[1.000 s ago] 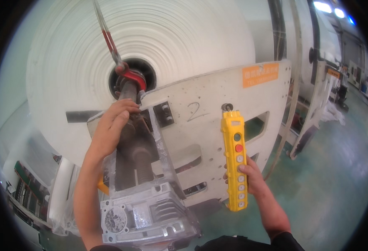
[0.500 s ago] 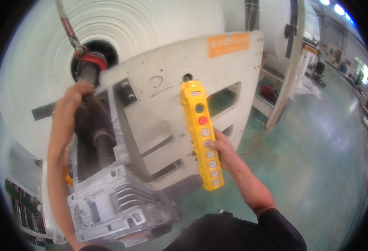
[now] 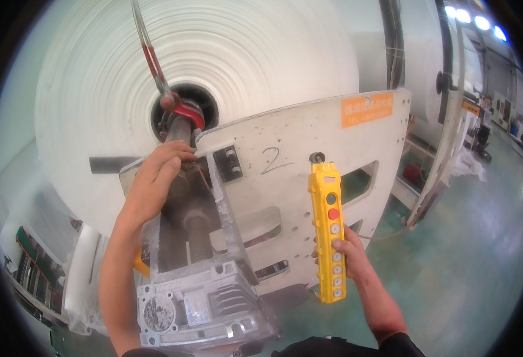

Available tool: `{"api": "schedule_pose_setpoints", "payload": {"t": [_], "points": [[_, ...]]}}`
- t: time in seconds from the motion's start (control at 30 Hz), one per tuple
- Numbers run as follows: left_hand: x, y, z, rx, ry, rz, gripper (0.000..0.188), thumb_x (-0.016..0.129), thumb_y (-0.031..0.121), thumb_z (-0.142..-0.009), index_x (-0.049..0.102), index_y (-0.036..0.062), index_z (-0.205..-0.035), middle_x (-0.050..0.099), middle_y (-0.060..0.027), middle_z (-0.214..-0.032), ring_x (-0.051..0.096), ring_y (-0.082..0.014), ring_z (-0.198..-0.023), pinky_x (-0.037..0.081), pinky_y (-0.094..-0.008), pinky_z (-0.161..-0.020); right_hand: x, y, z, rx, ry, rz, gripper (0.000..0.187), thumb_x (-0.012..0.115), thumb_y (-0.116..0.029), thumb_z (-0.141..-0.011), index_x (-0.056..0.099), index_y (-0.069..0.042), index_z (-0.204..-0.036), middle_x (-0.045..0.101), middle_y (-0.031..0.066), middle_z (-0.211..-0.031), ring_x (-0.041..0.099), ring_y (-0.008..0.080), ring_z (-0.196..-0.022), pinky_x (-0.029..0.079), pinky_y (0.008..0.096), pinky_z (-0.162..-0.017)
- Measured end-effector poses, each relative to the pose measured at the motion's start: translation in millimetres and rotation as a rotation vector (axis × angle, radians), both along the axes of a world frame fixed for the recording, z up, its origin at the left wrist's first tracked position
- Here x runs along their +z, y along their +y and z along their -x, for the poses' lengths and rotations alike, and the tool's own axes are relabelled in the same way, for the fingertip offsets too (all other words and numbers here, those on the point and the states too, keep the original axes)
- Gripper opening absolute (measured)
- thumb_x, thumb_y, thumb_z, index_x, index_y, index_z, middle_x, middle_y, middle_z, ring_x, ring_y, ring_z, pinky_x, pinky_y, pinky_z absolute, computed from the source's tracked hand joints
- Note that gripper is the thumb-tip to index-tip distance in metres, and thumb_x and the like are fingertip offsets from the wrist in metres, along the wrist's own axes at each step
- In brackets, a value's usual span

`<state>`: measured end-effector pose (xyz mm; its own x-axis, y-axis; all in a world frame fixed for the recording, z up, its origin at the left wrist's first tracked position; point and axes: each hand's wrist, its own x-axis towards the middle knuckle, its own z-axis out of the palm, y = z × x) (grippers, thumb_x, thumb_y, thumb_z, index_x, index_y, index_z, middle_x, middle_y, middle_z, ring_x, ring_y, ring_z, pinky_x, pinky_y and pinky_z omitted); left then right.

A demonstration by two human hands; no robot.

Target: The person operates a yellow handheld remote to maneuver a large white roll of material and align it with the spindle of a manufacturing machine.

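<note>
A yellow hoist pendant control [image 3: 324, 229], with a green, a red and several pale buttons, stands upright in front of the machine's side plate. My right hand [image 3: 352, 253] is closed around its lower half, thumb lying over a pale button. At the left, my left hand [image 3: 157, 178] curls its fingers over a metal shaft [image 3: 180, 131], just above the machine's shaft seat. That shaft juts from the dark core of a big white roll [image 3: 255, 65]. A red shackle [image 3: 185, 112] on a steel sling loops around the shaft close to the core.
A grey gearbox casting [image 3: 196, 306] sits low in front of me, below a threaded screw [image 3: 199, 238]. The cream side plate [image 3: 297, 137] has cut-outs and an orange label. Another white roll [image 3: 422, 59] and a machine frame stand right, beside the green floor [image 3: 452, 256].
My view has shifted, so roll, machine and pendant appear farther right and lower. Both hands keep their places, left on the shaft and right on the pendant.
</note>
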<state>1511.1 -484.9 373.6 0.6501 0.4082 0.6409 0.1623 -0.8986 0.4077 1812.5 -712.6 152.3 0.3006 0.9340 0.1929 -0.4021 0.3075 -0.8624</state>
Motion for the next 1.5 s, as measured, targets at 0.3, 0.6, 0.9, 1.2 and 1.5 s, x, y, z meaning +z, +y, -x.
{"api": "schedule_pose_setpoints", "payload": {"t": [0.3,0.6,0.9,1.2,1.5], "points": [[5.8,-5.6,-1.4,-0.012,0.022,0.03,0.034,0.048,0.018,-0.1,0.066,-0.0073,-0.113,0.063,-0.0143,-0.125,0.057,-0.0249,-0.121,0.04,-0.0342,-0.107,-0.1,-1.9,-6.2,0.017,0.024,-0.022,0.065,0.064,-0.02,-0.085,0.041,0.002,-0.142,0.064,0.0175,-0.112,0.073,0.0323,-0.091,0.063,0.0436,-0.078],[7.0,-9.9,-1.4,0.009,0.034,0.081,0.041,0.047,0.026,-0.1,0.067,-0.0076,-0.114,0.063,-0.0145,-0.13,0.051,-0.0271,-0.13,0.033,-0.0373,-0.113,0.9,-1.1,-4.2,0.026,0.017,-0.018,0.065,0.064,-0.021,-0.086,0.041,0.002,-0.142,0.064,0.0175,-0.111,0.073,0.0321,-0.091,0.063,0.0434,-0.078],[8.0,-10.6,-1.3,0.017,0.05,0.069,0.044,0.046,0.028,-0.1,0.068,-0.0082,-0.112,0.061,-0.0154,-0.135,0.048,-0.0286,-0.136,0.03,-0.0388,-0.117,-3.5,1.6,-4.7,0.032,-0.01,-0.025,0.061,0.064,-0.021,-0.088,0.042,0.002,-0.14,0.064,0.0173,-0.111,0.073,0.0321,-0.09,0.062,0.0428,-0.078],[5.2,-3.9,-1.1,-0.003,0.023,0.091,0.037,0.048,0.019,-0.1,0.062,-0.0041,-0.126,0.066,-0.0129,-0.123,0.059,-0.0213,-0.119,0.043,-0.0327,-0.104,-1.1,0.4,-2.5,0.041,-0.032,-0.02,0.062,0.065,-0.021,-0.087,0.042,0.002,-0.14,0.064,0.0174,-0.111,0.073,0.0319,-0.09,0.062,0.0427,-0.078],[6.1,-4.2,-3.2,-0.003,0.031,0.061,0.036,0.048,0.02,-0.099,0.066,-0.0069,-0.115,0.064,-0.0134,-0.127,0.058,-0.0239,-0.121,0.042,-0.0336,-0.106,-3.7,1.1,-4.8,0.057,-0.009,-0.016,0.064,0.064,-0.022,-0.087,0.041,0.002,-0.141,0.063,0.0181,-0.112,0.072,0.0328,-0.091,0.062,0.0434,-0.078]]}}
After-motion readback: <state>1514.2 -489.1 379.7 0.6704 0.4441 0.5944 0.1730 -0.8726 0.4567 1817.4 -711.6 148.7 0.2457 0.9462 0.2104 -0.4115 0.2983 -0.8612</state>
